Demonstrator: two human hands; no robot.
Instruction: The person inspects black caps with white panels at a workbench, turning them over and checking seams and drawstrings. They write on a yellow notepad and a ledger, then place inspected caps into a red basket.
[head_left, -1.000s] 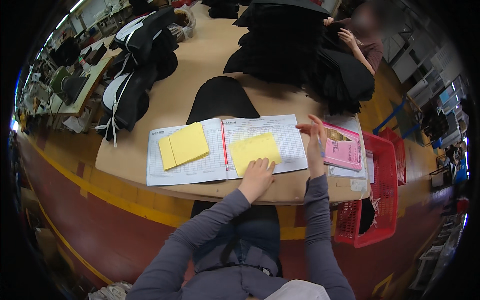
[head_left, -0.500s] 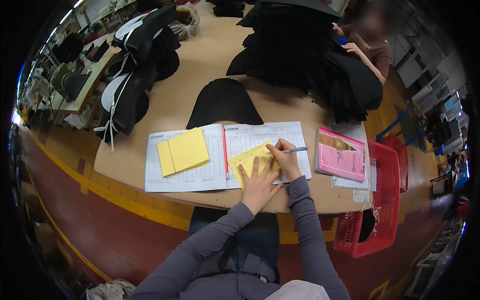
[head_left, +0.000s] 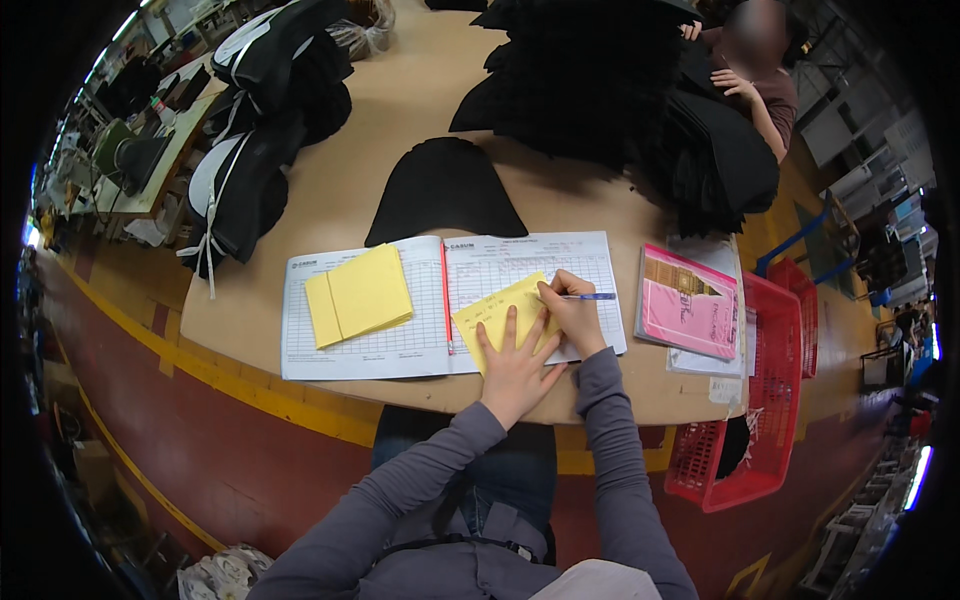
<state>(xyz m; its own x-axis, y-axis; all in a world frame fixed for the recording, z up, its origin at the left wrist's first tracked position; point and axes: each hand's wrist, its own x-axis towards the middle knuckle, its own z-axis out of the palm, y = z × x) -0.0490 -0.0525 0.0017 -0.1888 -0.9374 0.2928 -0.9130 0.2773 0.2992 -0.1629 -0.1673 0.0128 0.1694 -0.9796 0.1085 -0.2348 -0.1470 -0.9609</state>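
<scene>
My right hand (head_left: 574, 312) is closed around a blue pen (head_left: 590, 296), its tip hidden by the fingers at the right side of a yellow paper slip (head_left: 490, 308). Handwriting shows on the slip's upper left. With fingers spread, my left hand (head_left: 516, 372) lies flat on the slip's lower part. Both rest over an open ledger (head_left: 590, 260) with printed grids. A red pencil (head_left: 446, 290) lies along the ledger's fold. On its left page sits a stack of yellow slips (head_left: 362, 296).
A black curved fabric piece (head_left: 446, 190) lies beyond the ledger. Tall black stacks (head_left: 580, 90) stand at the back, tied bundles (head_left: 240, 190) at the left. A pink notebook (head_left: 688, 302) lies right, above a red basket (head_left: 770, 400). Across the table is another person (head_left: 775, 110).
The view has shifted slightly. My right hand stays at the slip with the pen, my left still flat. The person across the table has moved a hand.
</scene>
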